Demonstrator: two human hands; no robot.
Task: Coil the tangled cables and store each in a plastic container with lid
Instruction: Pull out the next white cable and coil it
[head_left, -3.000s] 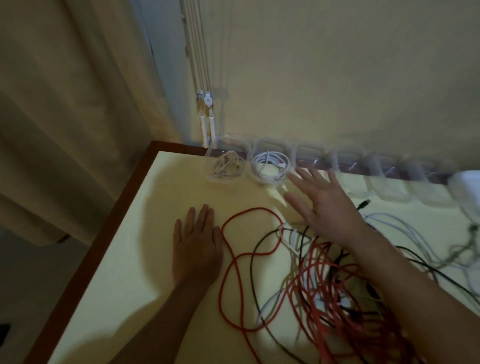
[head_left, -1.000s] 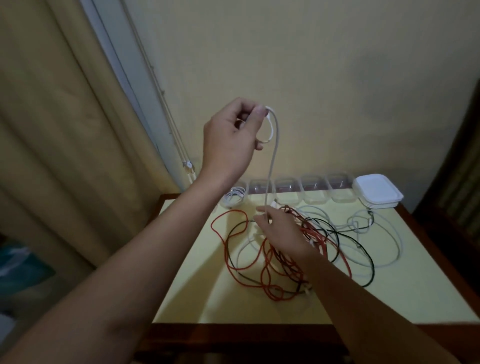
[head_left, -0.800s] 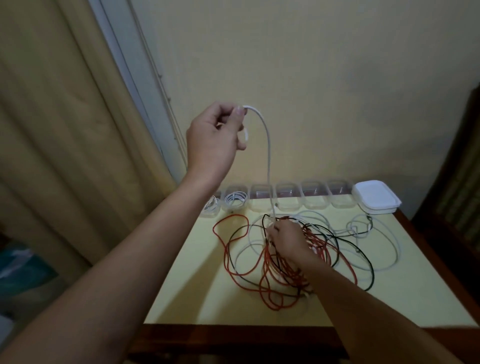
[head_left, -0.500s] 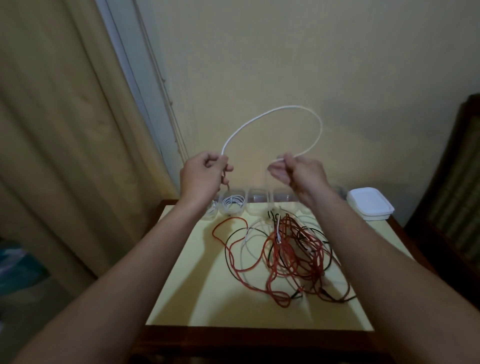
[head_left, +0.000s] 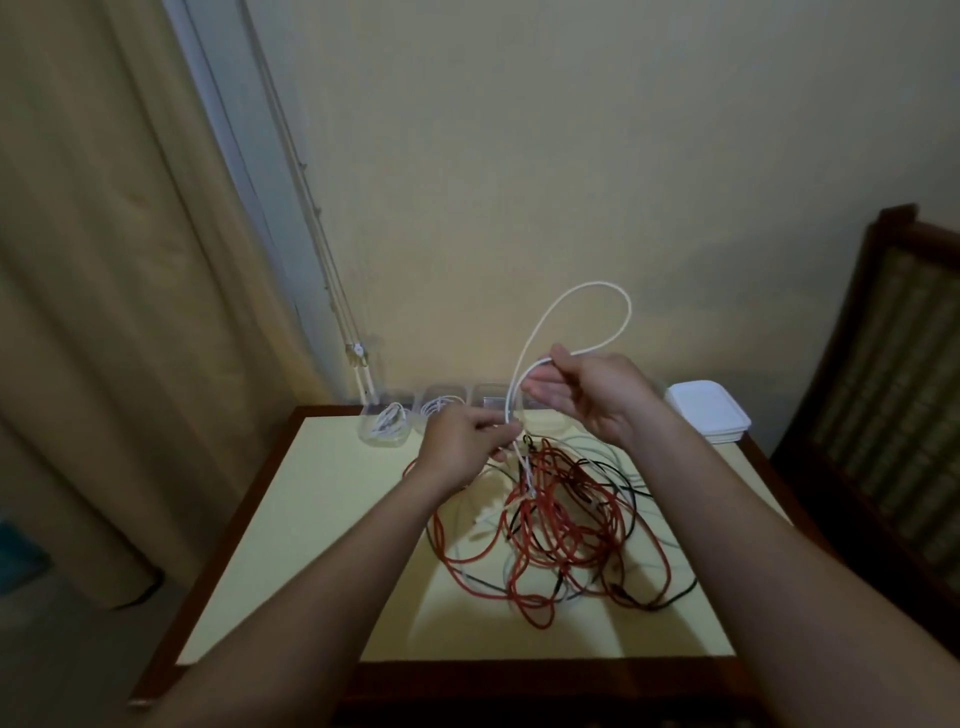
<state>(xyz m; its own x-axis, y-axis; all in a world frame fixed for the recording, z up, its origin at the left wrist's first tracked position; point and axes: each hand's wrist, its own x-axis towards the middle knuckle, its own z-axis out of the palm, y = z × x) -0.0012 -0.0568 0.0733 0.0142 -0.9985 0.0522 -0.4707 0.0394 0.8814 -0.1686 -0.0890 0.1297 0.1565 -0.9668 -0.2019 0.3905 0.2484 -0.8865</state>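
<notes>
Two containers at back L each hold a coiled white cable; your L hand & R hand both pinch a white cable loop.

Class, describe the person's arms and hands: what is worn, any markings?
The left arm and right arm are bare to the frame edge; no sleeves show. The left hand and right hand wear no gloves, and no ring, watch, bracelet or marking can be seen.
</notes>
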